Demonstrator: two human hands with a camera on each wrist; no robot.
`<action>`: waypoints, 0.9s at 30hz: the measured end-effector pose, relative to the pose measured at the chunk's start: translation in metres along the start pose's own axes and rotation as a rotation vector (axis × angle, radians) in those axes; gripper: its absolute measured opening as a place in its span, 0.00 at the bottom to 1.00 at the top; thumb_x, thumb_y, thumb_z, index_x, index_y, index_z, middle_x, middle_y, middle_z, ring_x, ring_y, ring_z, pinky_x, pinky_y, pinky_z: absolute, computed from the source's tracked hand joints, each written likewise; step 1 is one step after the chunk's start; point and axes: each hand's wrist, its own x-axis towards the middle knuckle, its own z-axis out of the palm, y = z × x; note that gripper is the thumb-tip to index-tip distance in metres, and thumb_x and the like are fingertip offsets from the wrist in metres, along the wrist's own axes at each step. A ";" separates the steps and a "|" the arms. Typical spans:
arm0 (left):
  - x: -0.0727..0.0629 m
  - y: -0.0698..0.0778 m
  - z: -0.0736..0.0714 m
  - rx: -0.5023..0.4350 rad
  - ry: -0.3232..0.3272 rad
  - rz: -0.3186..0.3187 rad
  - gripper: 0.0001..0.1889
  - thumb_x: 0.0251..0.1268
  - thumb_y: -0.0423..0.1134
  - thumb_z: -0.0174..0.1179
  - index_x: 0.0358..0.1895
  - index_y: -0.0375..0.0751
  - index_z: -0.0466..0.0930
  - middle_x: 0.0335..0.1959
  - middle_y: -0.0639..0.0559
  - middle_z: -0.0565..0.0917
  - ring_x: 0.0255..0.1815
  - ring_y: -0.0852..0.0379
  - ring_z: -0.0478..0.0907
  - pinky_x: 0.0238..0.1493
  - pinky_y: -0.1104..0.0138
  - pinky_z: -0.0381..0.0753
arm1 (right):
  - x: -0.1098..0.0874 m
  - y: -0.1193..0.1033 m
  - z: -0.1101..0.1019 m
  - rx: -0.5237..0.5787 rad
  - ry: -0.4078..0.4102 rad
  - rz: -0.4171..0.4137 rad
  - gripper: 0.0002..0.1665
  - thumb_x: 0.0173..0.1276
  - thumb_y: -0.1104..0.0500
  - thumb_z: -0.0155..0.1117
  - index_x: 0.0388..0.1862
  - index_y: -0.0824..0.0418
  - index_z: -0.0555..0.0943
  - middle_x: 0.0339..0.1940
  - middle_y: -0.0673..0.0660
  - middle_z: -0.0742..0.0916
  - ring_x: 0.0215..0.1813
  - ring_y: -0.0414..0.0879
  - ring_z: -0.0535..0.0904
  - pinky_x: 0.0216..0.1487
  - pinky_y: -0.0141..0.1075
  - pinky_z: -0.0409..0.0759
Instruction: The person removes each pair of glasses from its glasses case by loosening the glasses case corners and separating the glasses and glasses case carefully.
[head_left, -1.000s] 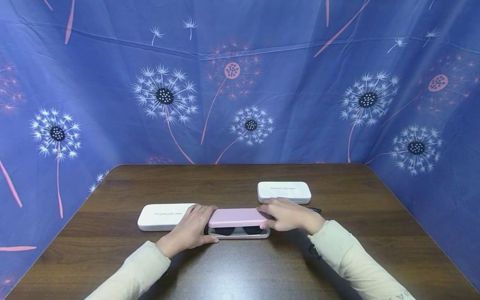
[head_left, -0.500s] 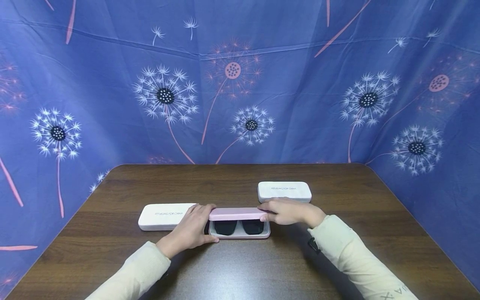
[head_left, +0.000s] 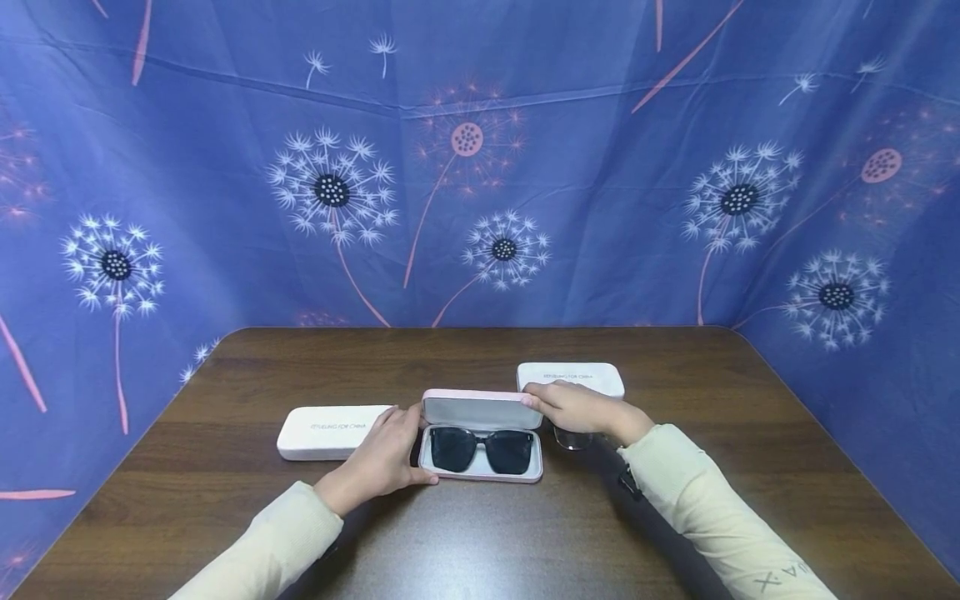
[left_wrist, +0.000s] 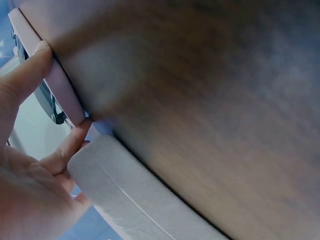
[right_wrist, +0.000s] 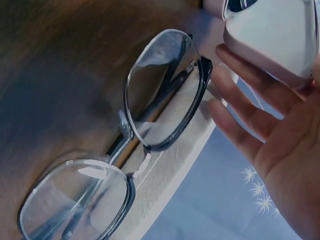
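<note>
A pink glasses case stands with its lid raised, showing a pale lining. Inside lie dark-lensed sunglasses, lenses toward me. My left hand grips the case's left end, thumb along the front wall and fingers at the end and back; the left wrist view shows the thumb on the pink wall. With my right hand I hold the lid's right end between thumb and fingers. Clear-lensed eyeglasses stand beside the right hand, partly hidden behind it in the head view.
A white case with lettering lies left of the pink one, partly behind my left hand. Another white case sits farther back on the right, overlapped by my right hand. A patterned blue cloth hangs behind the wooden table.
My right hand has lifted the lid up and back, from slightly ajar to wide open, so the sunglasses now show fully. My left hand has stayed on the case's left end.
</note>
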 end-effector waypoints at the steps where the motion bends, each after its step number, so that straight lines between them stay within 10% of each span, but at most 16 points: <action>1: 0.000 0.001 0.000 -0.004 0.002 -0.007 0.49 0.27 0.52 0.77 0.56 0.30 0.64 0.39 0.49 0.81 0.50 0.48 0.74 0.65 0.49 0.58 | 0.000 0.000 0.001 -0.008 0.014 0.005 0.18 0.74 0.48 0.38 0.33 0.57 0.72 0.18 0.43 0.67 0.22 0.37 0.63 0.28 0.31 0.65; 27: -0.004 0.002 0.001 -0.033 0.035 0.002 0.47 0.27 0.50 0.77 0.55 0.29 0.65 0.38 0.48 0.80 0.46 0.47 0.75 0.61 0.51 0.63 | -0.003 -0.013 0.002 -0.217 0.464 -0.085 0.10 0.67 0.53 0.53 0.42 0.56 0.79 0.38 0.49 0.83 0.42 0.42 0.79 0.41 0.39 0.78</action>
